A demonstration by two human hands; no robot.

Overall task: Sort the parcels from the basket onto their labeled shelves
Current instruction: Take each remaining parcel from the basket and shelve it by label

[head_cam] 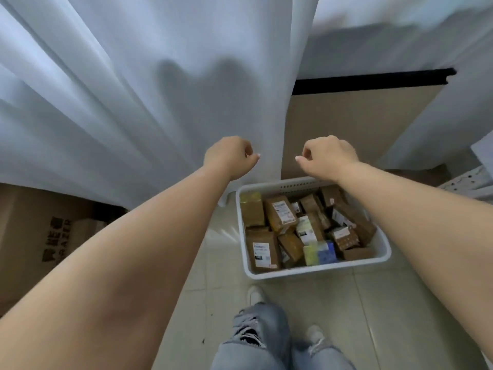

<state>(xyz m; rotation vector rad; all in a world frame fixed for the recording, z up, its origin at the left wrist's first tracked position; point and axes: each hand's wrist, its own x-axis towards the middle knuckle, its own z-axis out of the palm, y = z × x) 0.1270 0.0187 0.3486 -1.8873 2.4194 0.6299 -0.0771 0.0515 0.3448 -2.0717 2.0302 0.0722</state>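
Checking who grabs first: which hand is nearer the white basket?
Right. The right hand hangs over the white basket's far rim; the left hand is off to its left, before the curtain.

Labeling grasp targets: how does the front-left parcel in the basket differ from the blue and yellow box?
The front-left parcel is brown cardboard with a white printed label; the blue and yellow box is coloured, with no such label visible. The parcel looks larger. Both lie in the white basket, untouched by either hand.

Bare forearms, no sleeves showing, faded light-blue ripped jeans point(256, 340) frayed at the knees, and white shoes point(255, 292) below.
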